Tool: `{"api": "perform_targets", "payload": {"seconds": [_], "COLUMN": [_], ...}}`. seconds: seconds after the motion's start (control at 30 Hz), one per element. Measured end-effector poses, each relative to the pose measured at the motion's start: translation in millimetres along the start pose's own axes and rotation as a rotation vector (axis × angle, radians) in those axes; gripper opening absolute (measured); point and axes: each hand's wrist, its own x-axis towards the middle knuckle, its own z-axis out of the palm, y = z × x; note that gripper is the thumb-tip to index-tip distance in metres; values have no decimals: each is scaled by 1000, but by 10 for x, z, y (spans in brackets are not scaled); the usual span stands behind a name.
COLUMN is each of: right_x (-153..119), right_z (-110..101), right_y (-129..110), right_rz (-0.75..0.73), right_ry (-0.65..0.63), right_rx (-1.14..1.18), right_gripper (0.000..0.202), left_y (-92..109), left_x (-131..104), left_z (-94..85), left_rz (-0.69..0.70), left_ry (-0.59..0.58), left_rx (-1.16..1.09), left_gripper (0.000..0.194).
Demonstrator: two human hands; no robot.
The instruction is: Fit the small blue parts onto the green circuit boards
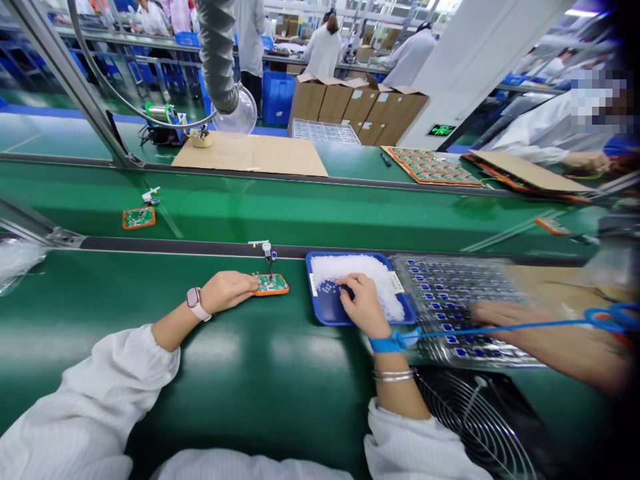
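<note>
My left hand (230, 291) holds the left edge of an orange-rimmed green circuit board (273, 284) on the green table. A small white connector part (267, 249) stands up behind the board on dark wires. Inside a blue tray (327, 316), small white pieces (367, 267) are heaped. My right hand (361, 300) reaches into that tray, thumb and fingertips drawn together at the pieces; whatever lies between them is too small to make out. A blue wrist strap (387, 343) circles my right wrist.
Another person's hand (505, 313) is over a clear tray of blue parts (435, 287) at right. A black fan (470, 413) sits below it. Across the belt (300, 207) lie another board (139, 217), cardboard (250, 155) and board panels (430, 167). A ribbed duct (218, 53) hangs above.
</note>
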Motion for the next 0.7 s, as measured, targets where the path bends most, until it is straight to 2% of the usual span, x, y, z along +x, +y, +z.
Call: {"api": "perform_targets", "payload": {"seconds": [0.1,0.17,0.3,0.4,0.53,0.7], "right_x": [-6,-8,-11,-15,-23,-22], "right_z": [-3,2,14,7,-10,-2], "right_y": [-2,2,7,2,5,15], "right_rz": [-6,-11,-44,-50,-41,-11], "right_ry": [12,36,46,44,47,84], "right_rx": [20,26,20,22,37,19], "right_gripper": [22,23,25,22,20,22], "left_y": [126,222,386,435,420,399], "left_x": [-7,20,100,127,114,114], "left_z": [-32,-26,64,126,118,100], "left_rz": [36,17,-178,-301,-281,-176], "left_ry": [-86,-116,-70,-69,-118,-178], "left_rx": [-40,-32,34,42,-29,-121], "left_gripper": [22,29,55,60,56,57]}}
